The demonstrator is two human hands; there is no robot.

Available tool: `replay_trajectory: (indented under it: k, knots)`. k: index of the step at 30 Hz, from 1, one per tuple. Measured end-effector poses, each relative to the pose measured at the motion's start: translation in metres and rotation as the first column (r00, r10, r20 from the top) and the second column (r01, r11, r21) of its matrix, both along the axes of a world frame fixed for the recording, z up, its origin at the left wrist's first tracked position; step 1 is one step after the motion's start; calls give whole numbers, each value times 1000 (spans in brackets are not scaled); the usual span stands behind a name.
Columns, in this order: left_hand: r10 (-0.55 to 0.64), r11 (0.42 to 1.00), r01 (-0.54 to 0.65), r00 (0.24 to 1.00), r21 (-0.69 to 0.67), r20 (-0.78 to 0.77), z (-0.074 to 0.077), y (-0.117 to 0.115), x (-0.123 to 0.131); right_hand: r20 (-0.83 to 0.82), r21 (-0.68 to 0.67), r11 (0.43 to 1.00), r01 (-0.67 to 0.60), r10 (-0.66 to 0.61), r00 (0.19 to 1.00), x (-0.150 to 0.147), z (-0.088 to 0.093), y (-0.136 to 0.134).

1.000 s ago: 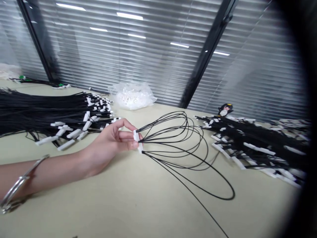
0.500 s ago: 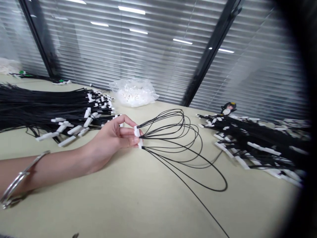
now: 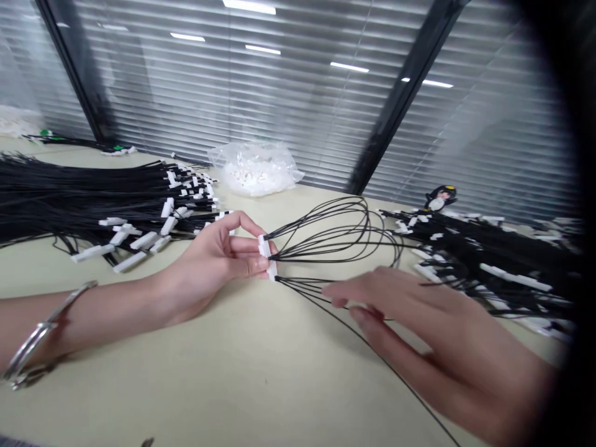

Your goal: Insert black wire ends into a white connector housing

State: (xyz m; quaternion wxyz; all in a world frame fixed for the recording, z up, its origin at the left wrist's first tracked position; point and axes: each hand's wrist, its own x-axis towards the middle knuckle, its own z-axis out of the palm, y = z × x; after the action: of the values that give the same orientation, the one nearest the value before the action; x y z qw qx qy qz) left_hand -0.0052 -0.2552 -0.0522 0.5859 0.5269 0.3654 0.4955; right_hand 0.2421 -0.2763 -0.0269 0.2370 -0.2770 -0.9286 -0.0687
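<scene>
Between its thumb and fingers, my left hand [image 3: 228, 251] grips a white connector [image 3: 264, 246]. Thin black wires [image 3: 321, 251] run from the connector to the right and bend back in loops; one long wire trails toward the lower right edge. Over the lower wires is my right hand [image 3: 414, 323], somewhat blurred, with thumb and index finger a little apart at the wires. Whether those fingertips touch a wire cannot be made out.
Black cables [image 3: 84, 192] with white connectors are heaped at the left, and another heap [image 3: 503, 248] lies at the right. A clear plastic bag [image 3: 261, 167] of small white parts and a penguin-like figure [image 3: 440, 197] stand near the window blinds.
My right hand has come in from the right, over the lower wires. My left hand still holds the connector, slightly further right in view. The wire loops have changed shape.
</scene>
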Motion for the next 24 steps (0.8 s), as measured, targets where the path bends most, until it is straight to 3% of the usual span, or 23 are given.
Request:
replay_trajectory:
  k: [2,5,10,17,19,20,22,24]
  knots:
    - [-2,1000,2,1000,-5,-5,1,0,0,-67,-101,995,-8,1,998,-10,4,10]
    - [5,1000,-5,1000,-10,8,2,0,1,-56,-143,990,11,-19,998,-16,0,18]
    - [-1,1000,1,999,12,36,1,-1,1,21,-96,995,12,-10,1000,-16,-6,20]
    - [-33,997,30,999,71,38,0,0,1,-109,-18,997,77,-79,991,-20,-2,20]
    - [-12,997,9,999,76,33,0,1,1,-130,-143,986,85,-104,986,-22,2,20]
    - [2,997,-4,1000,75,26,0,1,1,-147,-267,961,72,-114,982,-21,6,20]
    - [22,997,-23,1000,69,10,-2,2,1,-203,-546,838,-15,-115,972,-18,13,21]
    - [39,998,-39,999,59,5,-3,4,0,-284,-671,731,-126,-96,954,-10,22,26]
